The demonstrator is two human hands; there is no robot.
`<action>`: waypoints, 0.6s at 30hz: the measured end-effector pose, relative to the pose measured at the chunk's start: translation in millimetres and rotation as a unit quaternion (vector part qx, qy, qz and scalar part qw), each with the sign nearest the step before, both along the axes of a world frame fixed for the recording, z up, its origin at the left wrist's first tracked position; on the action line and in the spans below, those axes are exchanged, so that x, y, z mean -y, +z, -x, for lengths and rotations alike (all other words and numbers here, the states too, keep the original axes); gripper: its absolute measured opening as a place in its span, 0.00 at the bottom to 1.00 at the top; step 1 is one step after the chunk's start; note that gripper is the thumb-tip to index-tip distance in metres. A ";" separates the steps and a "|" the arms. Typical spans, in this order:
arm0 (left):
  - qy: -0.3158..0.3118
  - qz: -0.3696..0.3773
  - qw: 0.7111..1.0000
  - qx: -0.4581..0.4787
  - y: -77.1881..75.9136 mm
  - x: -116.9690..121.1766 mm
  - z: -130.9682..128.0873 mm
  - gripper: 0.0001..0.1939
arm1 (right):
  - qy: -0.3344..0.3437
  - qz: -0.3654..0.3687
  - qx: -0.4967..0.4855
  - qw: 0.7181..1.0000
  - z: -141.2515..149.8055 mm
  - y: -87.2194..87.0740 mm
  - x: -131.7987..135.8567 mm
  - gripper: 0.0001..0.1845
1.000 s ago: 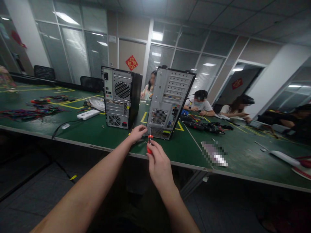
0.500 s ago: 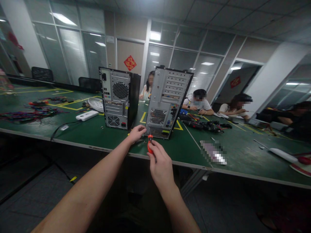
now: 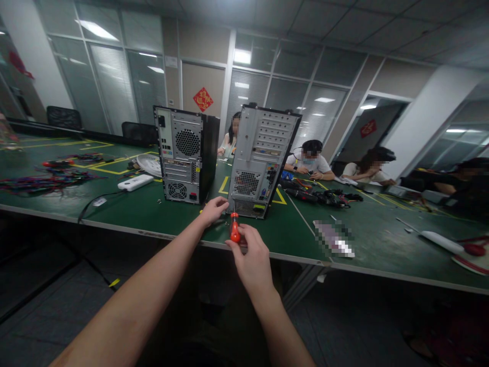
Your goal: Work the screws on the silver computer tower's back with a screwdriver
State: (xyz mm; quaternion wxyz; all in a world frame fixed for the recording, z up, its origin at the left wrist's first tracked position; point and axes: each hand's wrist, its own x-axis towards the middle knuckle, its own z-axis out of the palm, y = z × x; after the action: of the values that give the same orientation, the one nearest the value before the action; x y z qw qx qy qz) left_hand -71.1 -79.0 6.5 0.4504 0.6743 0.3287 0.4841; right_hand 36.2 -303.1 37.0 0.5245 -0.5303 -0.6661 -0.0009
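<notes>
Two computer towers stand upright on the green table with their backs toward me. My right hand (image 3: 252,255) holds a screwdriver (image 3: 235,233) by its red and black handle, between thumb and fingers. Its shaft points away from me, at the bottom left corner of the right computer tower (image 3: 260,158). Beside that corner is my left hand (image 3: 215,209), its fingers pinched close to the shaft's tip. Whatever they pinch, if anything, is too small to tell. To the left stands the other computer tower (image 3: 179,155). A few tiny screws (image 3: 226,224) lie near my hands.
A white power strip (image 3: 135,183) and a tangle of thin wires (image 3: 53,178) lie at the left. Black cables (image 3: 321,194) and a blurred-out flat object (image 3: 333,238) are on the right. Several people sit across the table, one in a white shirt (image 3: 310,160).
The fingers of my right hand have shifted on the screwdriver handle, so more of its red end shows. My left hand stays by the tower's corner. The view has moved slightly.
</notes>
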 end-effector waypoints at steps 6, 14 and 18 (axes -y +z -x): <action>-0.003 -0.001 1.000 0.007 -1.4 -1.6 -0.6 0.18 | -0.001 -0.023 0.061 0.998 -1.1 2.3 2.1 0.20; -0.007 0.007 1.000 0.006 -1.5 -3.2 -2.2 0.17 | 0.001 -0.012 0.129 0.992 -6.8 7.4 5.4 0.28; -0.004 0.010 1.000 0.008 -1.1 -2.2 -1.9 0.18 | 0.011 -0.010 0.117 0.993 -6.0 8.6 6.0 0.27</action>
State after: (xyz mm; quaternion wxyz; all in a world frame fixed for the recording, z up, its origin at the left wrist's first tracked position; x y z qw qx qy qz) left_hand -69.2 -76.7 5.3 0.4622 0.6673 0.3273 0.4838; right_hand 42.1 -309.1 45.6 0.4482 -0.5133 -0.7290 -0.0640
